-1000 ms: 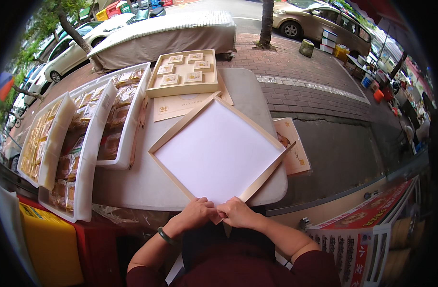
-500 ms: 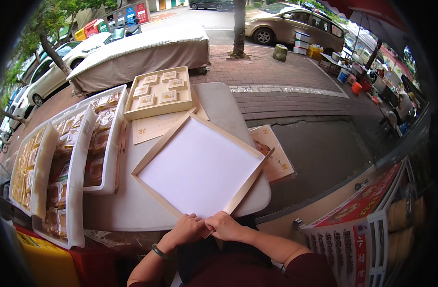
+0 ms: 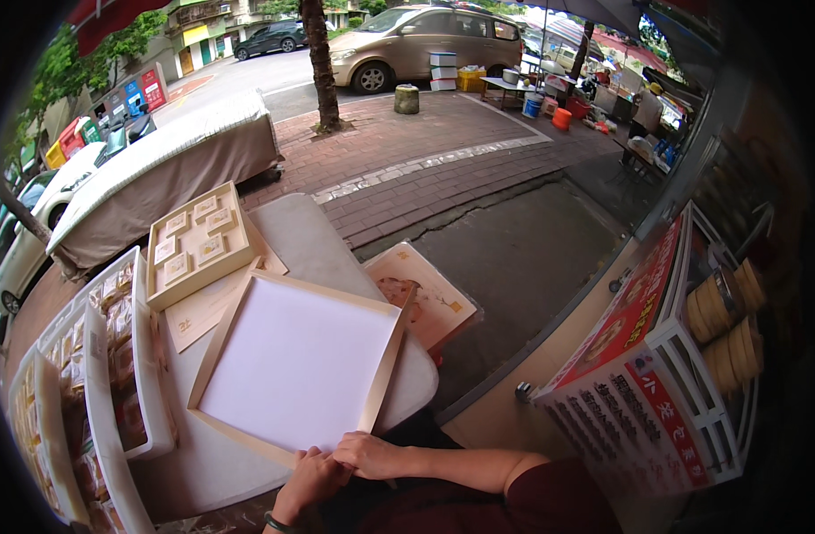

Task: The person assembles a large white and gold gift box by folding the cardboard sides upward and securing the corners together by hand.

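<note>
A shallow square wooden box [image 3: 294, 363] with a white inside and pale rims lies on the grey table [image 3: 292, 218], turned cornerwise. At its near corner my left hand [image 3: 314, 479] and my right hand [image 3: 370, 456] meet, fingers closed around the rim ends. The corner itself is hidden behind my fingers. A strip end juts out past the box's far right corner. Under its far left side lies a flat printed wooden panel [image 3: 191, 322]. Behind that stands a wooden tray [image 3: 163, 289] with several small printed blocks.
White crates [image 3: 105, 400] of wrapped packets line the left side. A printed board in clear wrap [image 3: 434, 311] sticks out beyond the table's right edge. To the right stand a red and white sign stand [image 3: 639, 383] and stacked bamboo steamers [image 3: 728, 325]. A covered stall [image 3: 172, 178] is behind.
The whole view has swung to the right, so the table and box appear farther left. My hands stay together at the box's near corner, and the small piece seen below them is hidden now.
</note>
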`<state>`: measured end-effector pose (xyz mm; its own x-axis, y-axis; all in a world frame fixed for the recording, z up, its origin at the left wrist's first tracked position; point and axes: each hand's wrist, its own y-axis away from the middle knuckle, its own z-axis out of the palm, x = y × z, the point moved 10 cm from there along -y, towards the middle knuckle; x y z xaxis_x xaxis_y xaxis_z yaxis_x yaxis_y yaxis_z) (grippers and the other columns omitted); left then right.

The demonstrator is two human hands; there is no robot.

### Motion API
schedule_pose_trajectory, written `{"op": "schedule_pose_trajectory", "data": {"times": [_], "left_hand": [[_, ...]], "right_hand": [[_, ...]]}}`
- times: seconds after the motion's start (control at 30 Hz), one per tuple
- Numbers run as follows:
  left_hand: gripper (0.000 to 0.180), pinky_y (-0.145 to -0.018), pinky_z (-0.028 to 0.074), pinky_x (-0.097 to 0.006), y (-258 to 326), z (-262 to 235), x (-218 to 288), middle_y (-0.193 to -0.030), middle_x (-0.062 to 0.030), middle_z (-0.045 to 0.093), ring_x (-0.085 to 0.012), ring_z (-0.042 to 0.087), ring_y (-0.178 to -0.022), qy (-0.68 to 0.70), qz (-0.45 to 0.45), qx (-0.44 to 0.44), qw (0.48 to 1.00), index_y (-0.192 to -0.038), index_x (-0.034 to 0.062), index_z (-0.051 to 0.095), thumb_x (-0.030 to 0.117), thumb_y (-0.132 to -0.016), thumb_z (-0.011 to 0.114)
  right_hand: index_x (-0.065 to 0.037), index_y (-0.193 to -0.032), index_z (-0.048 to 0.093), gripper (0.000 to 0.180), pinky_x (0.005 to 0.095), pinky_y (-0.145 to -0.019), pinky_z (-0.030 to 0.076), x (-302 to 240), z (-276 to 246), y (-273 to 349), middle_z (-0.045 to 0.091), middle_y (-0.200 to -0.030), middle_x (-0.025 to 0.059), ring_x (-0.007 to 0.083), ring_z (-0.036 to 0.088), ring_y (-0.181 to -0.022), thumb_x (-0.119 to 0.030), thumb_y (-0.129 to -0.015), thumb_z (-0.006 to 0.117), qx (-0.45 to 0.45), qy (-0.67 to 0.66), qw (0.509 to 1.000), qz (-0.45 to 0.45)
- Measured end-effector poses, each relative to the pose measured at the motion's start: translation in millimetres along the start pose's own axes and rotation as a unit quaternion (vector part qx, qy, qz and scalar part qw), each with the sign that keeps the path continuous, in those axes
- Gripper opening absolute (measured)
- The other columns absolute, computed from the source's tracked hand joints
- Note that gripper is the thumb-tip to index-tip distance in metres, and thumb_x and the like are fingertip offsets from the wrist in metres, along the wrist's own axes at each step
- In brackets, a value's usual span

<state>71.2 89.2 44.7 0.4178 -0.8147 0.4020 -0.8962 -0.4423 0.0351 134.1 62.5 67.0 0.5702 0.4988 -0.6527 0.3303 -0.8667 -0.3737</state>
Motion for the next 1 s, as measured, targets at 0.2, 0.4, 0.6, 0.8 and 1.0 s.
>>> {"op": "schedule_pose_trajectory", "data": {"times": [0.2,0.4,0.6,0.8,1.0], "left_hand": [[0.025,-0.070,0.043,-0.055,5.1,3.2,-2.0,-0.075,-0.0102,0.071,-0.0372,0.066,-0.069,0.009,-0.019,0.002,1.000,-0.078,0.0131,0.065,0.032,-0.094,0.061],[0.025,-0.070,0.045,-0.053,7.3,1.9,-3.0,-0.068,-0.0116,0.068,-0.0387,0.067,-0.067,0.072,0.002,0.042,0.997,-0.077,0.0120,0.065,0.030,-0.094,0.061],[0.024,-0.070,0.046,-0.051,4.7,3.3,-1.5,-0.070,-0.0108,0.069,-0.0363,0.067,-0.070,0.065,-0.012,0.015,0.998,-0.076,0.0109,0.065,0.028,-0.093,0.062],[0.015,-0.072,0.047,-0.045,12.2,-23.1,6.5,-0.078,-0.0085,0.067,-0.0323,0.065,-0.079,0.109,0.022,0.071,0.991,-0.075,0.0127,0.067,0.022,-0.086,0.068],[0.008,-0.074,0.043,-0.037,1.1,-25.7,14.7,-0.076,-0.0022,0.060,-0.0243,0.057,-0.078,0.078,0.039,0.065,0.994,-0.076,0.0124,0.064,0.012,-0.082,0.069]], "right_hand": [[-0.005,-0.081,0.054,0.017,0.0413,-0.082,0.049,0.6,5.9,0.3,0.060,-0.084,0.0107,0.0311,0.059,-0.088,-0.003,-0.073,0.070,-0.004,-0.004,1.000,0.006],[-0.005,-0.081,0.054,0.018,0.0418,-0.082,0.049,-4.4,5.1,0.0,0.059,-0.084,0.0110,0.0314,0.059,-0.088,-0.004,-0.073,0.070,0.003,0.004,1.000,-0.007],[-0.006,-0.083,0.056,0.018,0.0426,-0.083,0.049,-4.2,2.4,3.2,0.061,-0.084,0.0120,0.0318,0.061,-0.089,-0.003,-0.072,0.070,0.004,0.013,1.000,-0.004],[-0.007,-0.074,0.050,0.022,0.0409,-0.078,0.049,-13.8,-4.6,-6.6,0.057,-0.076,0.0091,0.0297,0.060,-0.081,-0.004,-0.071,0.072,0.039,0.017,0.998,-0.036],[-0.007,-0.072,0.052,0.022,0.0419,-0.074,0.049,0.3,-12.7,-5.7,0.058,-0.073,0.0088,0.0303,0.060,-0.075,-0.003,-0.068,0.073,0.002,0.008,1.000,0.008]]}}
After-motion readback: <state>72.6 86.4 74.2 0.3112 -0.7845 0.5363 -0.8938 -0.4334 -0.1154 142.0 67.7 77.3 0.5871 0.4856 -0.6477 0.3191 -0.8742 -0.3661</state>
